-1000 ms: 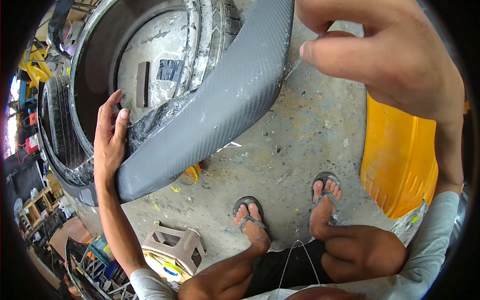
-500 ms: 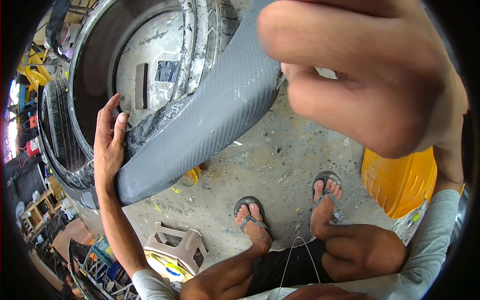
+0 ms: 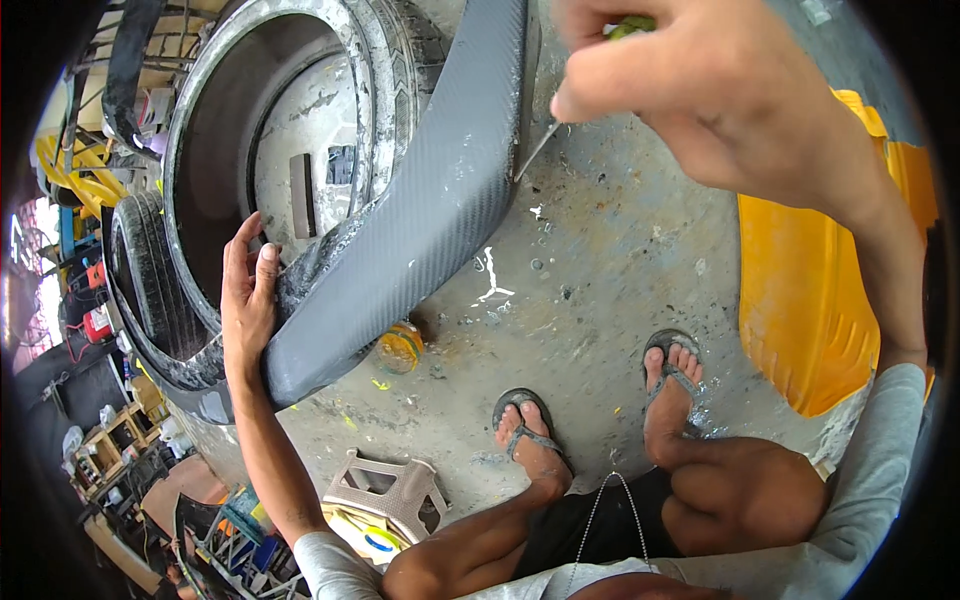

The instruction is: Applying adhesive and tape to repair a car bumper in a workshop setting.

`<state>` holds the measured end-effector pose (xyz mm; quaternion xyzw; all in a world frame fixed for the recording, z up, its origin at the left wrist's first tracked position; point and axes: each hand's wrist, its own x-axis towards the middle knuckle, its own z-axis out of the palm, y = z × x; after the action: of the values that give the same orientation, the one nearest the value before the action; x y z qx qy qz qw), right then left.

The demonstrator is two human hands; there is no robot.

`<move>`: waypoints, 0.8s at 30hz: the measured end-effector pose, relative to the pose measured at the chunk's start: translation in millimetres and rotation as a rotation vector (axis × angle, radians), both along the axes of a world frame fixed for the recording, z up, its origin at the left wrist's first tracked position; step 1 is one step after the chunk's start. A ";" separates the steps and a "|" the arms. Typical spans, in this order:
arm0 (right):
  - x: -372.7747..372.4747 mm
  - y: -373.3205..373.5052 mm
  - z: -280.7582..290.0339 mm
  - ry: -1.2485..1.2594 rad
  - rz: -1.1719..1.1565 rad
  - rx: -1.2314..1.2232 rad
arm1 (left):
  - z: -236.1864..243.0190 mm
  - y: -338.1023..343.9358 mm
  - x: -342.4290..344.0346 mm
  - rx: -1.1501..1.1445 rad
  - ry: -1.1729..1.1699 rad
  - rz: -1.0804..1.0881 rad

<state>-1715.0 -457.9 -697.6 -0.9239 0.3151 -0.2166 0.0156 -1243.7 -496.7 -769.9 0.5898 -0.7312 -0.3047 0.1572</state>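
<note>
A long, curved, carbon-fibre-patterned panel (image 3: 420,215) lies slantwise over a tire (image 3: 375,70). My left hand (image 3: 248,305) rests against its lower left end, fingers and thumb stretched out and apart, gripping nothing. At the upper right, my right hand (image 3: 715,85) is closed around a tool with a thin metal shaft (image 3: 540,148). Only a bit of its yellow-green handle (image 3: 632,26) shows between the fingers, so its exact kind is unclear. The shaft's tip meets the panel's right edge, near the bend. The panel's far end runs out of view at the top.
A yellow plastic piece (image 3: 800,310) stands on the floor at right. A beige stool (image 3: 385,490) is beside my left leg, and a round orange-yellow object (image 3: 400,347) lies below the panel. Another tire (image 3: 150,270) and a cluttered shelf (image 3: 115,450) are at left.
My right hand has moved up and away from the camera, and the tool's shaft now shows at the panel's edge. The view has shifted slightly; my left hand stays at the panel's end.
</note>
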 end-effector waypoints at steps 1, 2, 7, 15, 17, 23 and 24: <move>4.5 3.3 5.0 -0.006 0.001 0.127 | -0.9 -0.4 1.4 0.000 0.008 0.006; 8.3 6.0 9.5 -0.012 0.004 0.255 | -0.8 -0.4 1.0 0.003 0.007 0.005; 15.9 7.4 11.0 0.013 -0.048 0.231 | 1.1 -0.1 -1.1 0.014 0.003 0.016; 15.8 10.7 -22.8 -0.314 -0.153 0.509 | 3.7 -2.0 -4.8 0.023 -0.006 -0.001; 13.0 13.7 -30.8 -0.401 -0.191 0.573 | 0.6 0.1 -1.2 0.040 -0.012 0.023; -9.8 42.4 -51.3 -0.341 -0.311 0.882 | 7.7 -0.3 10.9 0.042 -0.084 -0.017; -20.1 45.7 -51.1 -0.398 -0.332 0.894 | 7.0 -2.3 7.1 0.038 -0.091 -0.029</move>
<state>-1735.1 -412.1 -748.7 -0.7052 0.5103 -0.2320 0.4342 -1236.6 -499.0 -762.9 0.5953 -0.7401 -0.2936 0.1081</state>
